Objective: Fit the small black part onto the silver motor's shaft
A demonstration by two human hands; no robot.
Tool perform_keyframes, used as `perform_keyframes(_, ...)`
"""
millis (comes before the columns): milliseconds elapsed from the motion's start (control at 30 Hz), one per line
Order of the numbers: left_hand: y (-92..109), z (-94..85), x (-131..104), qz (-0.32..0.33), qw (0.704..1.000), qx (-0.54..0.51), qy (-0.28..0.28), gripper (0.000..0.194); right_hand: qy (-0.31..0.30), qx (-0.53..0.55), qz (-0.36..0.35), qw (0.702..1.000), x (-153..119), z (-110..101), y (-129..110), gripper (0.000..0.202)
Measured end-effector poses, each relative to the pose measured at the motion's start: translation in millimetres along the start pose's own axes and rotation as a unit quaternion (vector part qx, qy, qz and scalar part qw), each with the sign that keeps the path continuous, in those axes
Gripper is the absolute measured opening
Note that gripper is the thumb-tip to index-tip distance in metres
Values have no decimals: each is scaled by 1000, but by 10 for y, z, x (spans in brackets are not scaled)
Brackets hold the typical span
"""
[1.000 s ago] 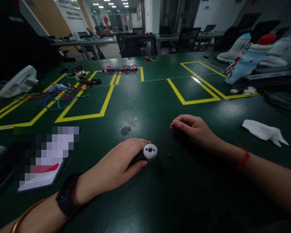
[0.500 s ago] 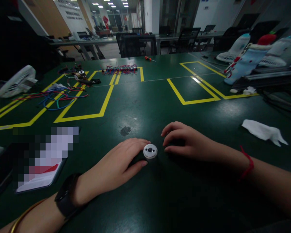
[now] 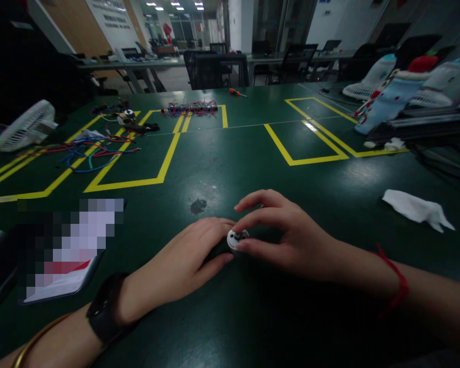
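Near the middle of the dark green, smooth tabletop (image 3: 214, 168), we have a small round metal part (image 3: 232, 242), silvery, with a pale flat face and a dark hole near its edge. It stands upright, face up, its short curved side partly hidden by our fingers. At the middle of the face sits a small dark piece (image 3: 237, 236), too small for us to tell its exact shape.

Our left hand (image 3: 187, 250) lies low on the tabletop and grips the metal part between thumb and forefinger. Our right hand (image 3: 287, 230) arches over from the right, thumb and fingers curved and brought close together at the part's face, on either side of the dark piece; we cannot tell whether they pinch it.

We wear a matte black wristband (image 3: 106, 306) and a smooth, shiny gold bangle (image 3: 36, 342) on the left arm, and a thin red cord (image 3: 400, 281) on the right wrist. Straight yellow tape lines (image 3: 318, 160) mark the glossy surface. To our right lies a soft, crumpled white cloth (image 3: 414, 207); to our left, a flat rectangular device (image 3: 61, 286), its screen blurred. Farther off are tangled red and blue wires (image 3: 88, 153) and an orange-handled screwdriver (image 3: 235, 92).
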State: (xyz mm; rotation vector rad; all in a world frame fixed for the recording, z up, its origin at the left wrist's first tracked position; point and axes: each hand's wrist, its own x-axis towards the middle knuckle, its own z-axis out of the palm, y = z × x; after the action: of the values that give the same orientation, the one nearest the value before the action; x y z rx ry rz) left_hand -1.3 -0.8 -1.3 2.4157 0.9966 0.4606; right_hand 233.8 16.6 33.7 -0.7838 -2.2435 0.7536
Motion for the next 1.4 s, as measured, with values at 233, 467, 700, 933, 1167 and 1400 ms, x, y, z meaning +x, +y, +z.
perform_keyframes(233, 19, -27, 18, -10, 1000, -7, -11, 40, 51, 119, 125, 984, -49, -144, 153, 17)
perform_keyframes(467, 20, -39, 13, -10, 1000, -3, -17, 45, 132, 255, 277, 917, -113, -161, 511, 23)
perform_keyframes(700, 10, -29, 11, -14, 1000, 1, -22, 44, 159, 287, 287, 900, -109, -137, 519, 22)
perform_keyframes(933, 15, -32, 7, -14, 1000, 2, -21, 43, 168, 283, 289, 899, -109, -140, 509, 24)
perform_keyframes(1167, 8, -35, 8, -12, 1000, 3, -14, 44, 149, 231, 289, 917, -87, -136, 515, 26)
perform_keyframes(1400, 25, -24, 11, -14, 1000, -2, -10, 36, 34, -27, 81, 996, -85, -9, 260, 14)
